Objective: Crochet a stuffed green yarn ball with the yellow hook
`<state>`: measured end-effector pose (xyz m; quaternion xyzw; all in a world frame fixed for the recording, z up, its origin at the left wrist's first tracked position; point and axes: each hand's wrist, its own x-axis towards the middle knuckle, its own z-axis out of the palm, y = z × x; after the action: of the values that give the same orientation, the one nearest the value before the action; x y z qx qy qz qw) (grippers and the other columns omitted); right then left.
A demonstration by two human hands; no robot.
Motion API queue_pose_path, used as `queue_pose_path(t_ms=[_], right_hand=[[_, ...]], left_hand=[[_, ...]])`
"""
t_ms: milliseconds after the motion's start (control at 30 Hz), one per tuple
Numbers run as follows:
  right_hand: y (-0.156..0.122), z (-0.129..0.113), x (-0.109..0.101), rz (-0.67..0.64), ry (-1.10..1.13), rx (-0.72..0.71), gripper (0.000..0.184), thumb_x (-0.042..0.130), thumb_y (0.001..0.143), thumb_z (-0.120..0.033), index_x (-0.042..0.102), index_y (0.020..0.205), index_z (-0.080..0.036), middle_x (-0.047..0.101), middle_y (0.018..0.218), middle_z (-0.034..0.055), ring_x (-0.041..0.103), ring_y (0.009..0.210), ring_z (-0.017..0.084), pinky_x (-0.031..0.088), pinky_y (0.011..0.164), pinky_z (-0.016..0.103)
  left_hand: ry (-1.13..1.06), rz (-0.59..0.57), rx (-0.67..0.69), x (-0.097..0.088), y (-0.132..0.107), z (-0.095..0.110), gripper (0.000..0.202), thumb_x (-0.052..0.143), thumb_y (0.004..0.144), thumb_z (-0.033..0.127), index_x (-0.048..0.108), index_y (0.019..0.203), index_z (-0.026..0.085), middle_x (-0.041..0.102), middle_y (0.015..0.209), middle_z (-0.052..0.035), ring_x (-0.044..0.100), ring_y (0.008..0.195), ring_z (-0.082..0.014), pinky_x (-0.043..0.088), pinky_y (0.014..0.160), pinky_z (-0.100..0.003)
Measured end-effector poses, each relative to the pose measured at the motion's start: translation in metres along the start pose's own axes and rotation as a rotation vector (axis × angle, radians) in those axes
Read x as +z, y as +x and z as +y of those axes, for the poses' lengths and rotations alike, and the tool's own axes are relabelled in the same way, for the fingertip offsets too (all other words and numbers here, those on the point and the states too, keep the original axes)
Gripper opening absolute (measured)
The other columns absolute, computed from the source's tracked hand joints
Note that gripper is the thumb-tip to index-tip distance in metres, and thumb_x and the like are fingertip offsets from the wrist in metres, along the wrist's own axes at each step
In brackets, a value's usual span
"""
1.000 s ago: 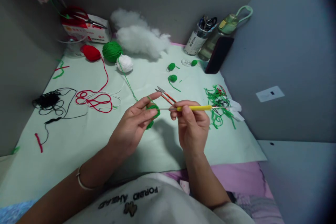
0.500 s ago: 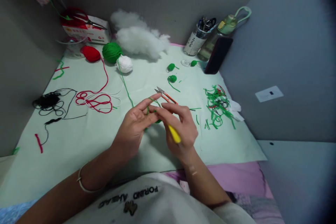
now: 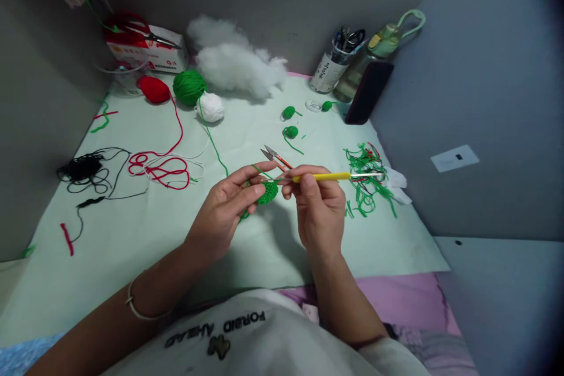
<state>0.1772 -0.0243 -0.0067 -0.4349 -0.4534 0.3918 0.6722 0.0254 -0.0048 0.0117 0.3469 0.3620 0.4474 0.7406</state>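
Note:
My left hand pinches a small round green crochet piece above the pale green mat. A green strand runs over its index finger and back to the green yarn ball. My right hand is closed on a yellow-handled crochet hook, held level with its metal tip at the top of the green piece. Orange-handled thread snips lie on the mat just behind my fingers.
Red and white yarn balls, white stuffing and a box sit at the back. Loose red and black yarn lie left, green scraps right. A tool jar, bottle and dark phone stand back right. Grey walls enclose the mat.
Half a second ago my right hand dipped the hook toward the piece with the handle pointing down. It has since swung the hook back to level, pointing left.

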Motion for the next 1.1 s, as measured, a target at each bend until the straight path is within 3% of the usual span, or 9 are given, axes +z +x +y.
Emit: queue_pose_path(t_ms=[133,300,433,600,700,800,900,1033,1100], right_hand=[[0.004,-0.001,-0.001,-0.015,0.031,0.054,0.024,0.064,0.101,-0.043,0.072,0.094,-0.022,0.075,0.08,0.002,0.065,0.062,0.012,0.059,0.062,0.028],[0.0,-0.006,-0.001,-0.048,-0.033,-0.016,0.019,0.059,0.105,-0.036,0.07,0.098,-0.022,0.076,0.085,0.0019,0.07,0.069,0.014,0.061,0.065,0.029],[-0.007,-0.01,-0.003,-0.058,-0.255,-0.196,0.017,0.056,0.106,-0.026,0.072,0.101,-0.023,0.077,0.092,0.0018,0.071,0.072,0.012,0.061,0.067,0.029],[-0.013,-0.008,-0.003,-0.138,-0.545,-0.57,0.022,0.053,0.105,-0.013,0.069,0.117,-0.024,0.079,0.096,0.0038,0.073,0.084,0.016,0.062,0.074,0.033],[-0.013,-0.002,-0.003,-0.16,-0.706,-0.735,0.024,0.056,0.102,-0.011,0.069,0.119,-0.022,0.079,0.1,0.0078,0.073,0.088,0.019,0.061,0.076,0.034],[-0.013,0.004,-0.003,-0.148,-0.801,-0.786,0.025,0.059,0.101,-0.011,0.071,0.12,-0.023,0.079,0.105,0.0095,0.072,0.09,0.02,0.061,0.076,0.035],[-0.011,0.003,-0.003,-0.092,-0.605,-0.642,0.024,0.058,0.102,-0.013,0.073,0.117,-0.026,0.079,0.102,0.0063,0.074,0.09,0.019,0.061,0.077,0.036],[-0.004,-0.002,-0.004,-0.007,-0.132,-0.172,0.018,0.056,0.107,-0.027,0.073,0.102,-0.023,0.079,0.091,0.0031,0.071,0.073,0.015,0.06,0.068,0.032],[-0.001,-0.004,-0.005,-0.033,0.008,-0.04,0.02,0.057,0.106,-0.034,0.071,0.097,-0.022,0.078,0.086,0.0027,0.07,0.069,0.014,0.059,0.066,0.03]], left_hand=[[0.028,-0.011,-0.001,-0.004,-0.001,0.0,0.035,0.079,0.085,0.024,0.082,0.12,0.026,0.065,0.088,-0.0011,0.049,0.071,-0.0126,0.038,0.065,-0.026],[0.089,-0.003,0.026,-0.007,-0.002,-0.001,0.034,0.08,0.086,0.025,0.082,0.12,0.029,0.063,0.093,-0.0009,0.05,0.073,-0.0119,0.036,0.063,-0.025],[0.177,0.043,0.091,-0.009,-0.001,-0.003,0.032,0.08,0.086,0.023,0.083,0.117,0.03,0.056,0.088,0.0015,0.044,0.069,-0.0093,0.035,0.06,-0.023],[0.27,0.116,0.175,-0.007,-0.001,-0.007,0.036,0.08,0.084,0.017,0.082,0.118,0.028,0.058,0.087,0.0023,0.045,0.068,-0.0078,0.038,0.063,-0.021],[0.216,0.082,0.147,-0.002,-0.003,-0.008,0.049,0.083,0.082,0.018,0.076,0.13,0.028,0.06,0.087,0.0026,0.048,0.071,-0.0081,0.041,0.067,-0.021],[0.099,0.021,0.052,0.002,-0.005,-0.007,0.063,0.085,0.08,0.02,0.069,0.141,0.025,0.06,0.081,0.0035,0.049,0.071,-0.0088,0.041,0.066,-0.02],[-0.01,-0.019,-0.041,0.003,-0.004,-0.004,0.055,0.085,0.08,0.022,0.073,0.134,0.02,0.06,0.079,0.0032,0.041,0.062,-0.0066,0.033,0.054,-0.019],[-0.045,-0.057,-0.062,0.0,0.0,0.0,0.042,0.085,0.081,0.022,0.079,0.122,0.022,0.06,0.081,0.0023,0.03,0.056,-0.0049,0.026,0.049,-0.019],[-0.039,-0.068,-0.064,-0.001,0.0,0.001,0.038,0.085,0.082,0.022,0.081,0.12,0.024,0.061,0.084,0.0016,0.03,0.057,-0.0047,0.026,0.049,-0.019]])
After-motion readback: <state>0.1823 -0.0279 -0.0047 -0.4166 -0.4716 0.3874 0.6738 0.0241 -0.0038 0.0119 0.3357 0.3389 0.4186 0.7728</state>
